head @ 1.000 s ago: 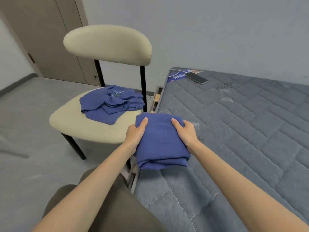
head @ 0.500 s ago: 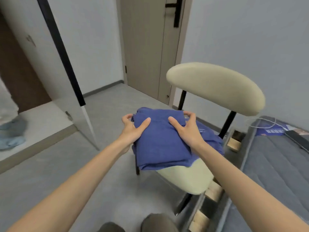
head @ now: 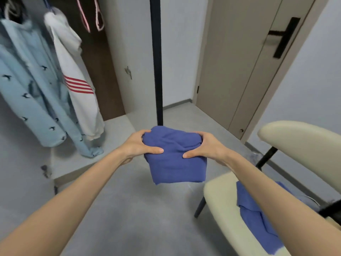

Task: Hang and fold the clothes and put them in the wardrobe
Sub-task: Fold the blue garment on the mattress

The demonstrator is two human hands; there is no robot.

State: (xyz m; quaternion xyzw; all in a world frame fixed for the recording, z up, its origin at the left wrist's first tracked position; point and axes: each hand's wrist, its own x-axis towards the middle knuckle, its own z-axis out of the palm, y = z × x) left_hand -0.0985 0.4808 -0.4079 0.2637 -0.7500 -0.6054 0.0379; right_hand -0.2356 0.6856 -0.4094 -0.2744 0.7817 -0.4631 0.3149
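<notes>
The folded blue garment (head: 175, 163) is held in the air above the grey floor (head: 129, 209), between the open wardrobe (head: 103, 71) on the left and the cream chair (head: 219, 206) on the right, touching neither. The left hand (head: 140, 145) grips its left side and the right hand (head: 204, 146) its right side. Each has the thumb laid flat on top and the fingers curled round the far edge, while the near part of the bundle hangs below the hands with nothing under it. Just beyond it stands the black upright edge of the wardrobe door (head: 156, 61). Left of that, a pale-blue garment with small dark bird prints (head: 31, 93) and a white garment with red stripes (head: 77, 85) hang inside, reaching down to or close to the wardrobe's light base (head: 73, 163), with pink hangers (head: 92, 17) above. On the chair seat at near right lies a second, crumpled blue garment (head: 258, 218). At far right is a closed door (head: 239, 61) with a black handle (head: 284, 36). The main risk looks to be the fold coming undone, since the unsupported near layers could slide open if either grip slackens or the bundle tilts. It could also snag on the black door edge on the way in. The hanging hems could be dragged or bunched under it if it is set down too close to them.
</notes>
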